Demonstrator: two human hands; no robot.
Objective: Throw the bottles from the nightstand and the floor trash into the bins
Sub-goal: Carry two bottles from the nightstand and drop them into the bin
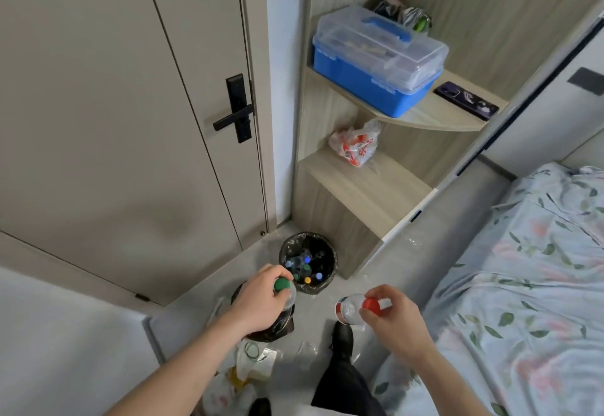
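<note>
The green-capped bottle [283,289] shows little beyond its cap and shoulder; the left hand [261,301] covers the rest. That hand and forearm also hide most of the second bin [277,325] at lower centre, leaving only a dark sliver of liner. The red-capped bottle [354,307] is partly behind the right hand [397,324], its label blurred. Inside the black-lined bin [309,263], the bottles are too small to count. Floor trash [251,360] runs off the bottom edge. Items behind the blue toolbox [379,59], upper centre, cannot be identified.
</note>
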